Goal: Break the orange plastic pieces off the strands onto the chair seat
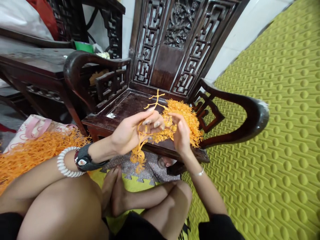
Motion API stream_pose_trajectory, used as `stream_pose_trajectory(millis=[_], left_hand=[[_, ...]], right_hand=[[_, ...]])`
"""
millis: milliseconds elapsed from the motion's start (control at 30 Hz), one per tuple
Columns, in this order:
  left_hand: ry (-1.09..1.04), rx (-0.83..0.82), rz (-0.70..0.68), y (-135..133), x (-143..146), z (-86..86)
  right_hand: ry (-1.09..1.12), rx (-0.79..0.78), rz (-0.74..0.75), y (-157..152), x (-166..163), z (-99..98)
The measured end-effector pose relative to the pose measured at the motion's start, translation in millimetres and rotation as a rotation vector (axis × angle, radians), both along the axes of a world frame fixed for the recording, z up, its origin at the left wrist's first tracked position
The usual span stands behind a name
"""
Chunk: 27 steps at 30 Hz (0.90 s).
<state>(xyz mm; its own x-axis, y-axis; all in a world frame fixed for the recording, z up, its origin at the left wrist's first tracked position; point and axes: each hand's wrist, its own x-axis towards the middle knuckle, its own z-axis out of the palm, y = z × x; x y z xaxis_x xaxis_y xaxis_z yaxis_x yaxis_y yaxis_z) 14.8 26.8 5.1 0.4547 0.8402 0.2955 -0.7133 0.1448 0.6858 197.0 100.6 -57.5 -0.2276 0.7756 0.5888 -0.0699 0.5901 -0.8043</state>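
My left hand point(140, 130) is closed around several thin, branching orange plastic pieces above the front of a dark wooden chair. One orange twig-like piece point(157, 100) sticks up past its fingers, and a curly orange cluster point(138, 156) hangs beneath the palm. Close by on the right, my right hand point(182, 133) has its fingers loosely bent and apart, beside orange curls point(170, 126); whether it touches them is hard to see. Behind it, a heap of small orange branched pieces point(183, 116) lies on the chair seat point(127, 103).
A large pile of orange strands point(42, 153) lies at left by a pink-and-white bag point(27, 128). The chair has curved armrests point(252, 113) and a carved back point(170, 66). A dark table point(32, 60) stands left, with a green container point(83, 46). Yellow-green bumpy matting point(275, 150) covers the right side.
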Motion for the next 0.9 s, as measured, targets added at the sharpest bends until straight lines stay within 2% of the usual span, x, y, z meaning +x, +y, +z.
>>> stream_pose_trajectory(millis=[133, 200, 333, 400, 467, 567, 733, 833, 900], left_hand=[[0.038, -0.014, 0.010, 0.0, -0.6, -0.9], [0.076, -0.011, 0.060, 0.8, -2.6, -1.1], [0.194, -0.076, 0.230, 4.1, -8.5, -3.7], [0.307, -0.116, 0.276, 5.3, -10.1, -7.1], [0.480, -0.099, 0.240, 5.2, -9.7, -11.2], [0.687, 0.017, 0.084, 3.1, -6.5, -16.6], [0.689, 0.132, 0.002, 0.5, -2.0, -21.5], [0.725, 0.194, -0.136, 1.1, -1.9, -22.6], [0.833, 0.282, -0.110, 1.4, -0.8, -22.7]], right_hand=[[-0.076, -0.315, 0.245, -49.4, -13.5, -14.0], [-0.075, -0.413, 0.242, -61.6, -13.1, -11.5], [0.066, -0.434, 0.126, -69.1, -2.5, 0.4], [0.132, -0.472, 0.139, -71.5, 3.0, 4.6], [0.187, -0.510, 0.176, -75.5, 6.0, 7.6], [0.253, -0.551, 0.205, -82.9, 6.5, 13.4], [0.427, -0.565, 0.128, -88.5, 5.1, 24.2], [0.539, -0.523, 0.079, -86.1, 5.5, 23.1], [0.587, -0.472, 0.038, -83.1, 4.7, 19.2]])
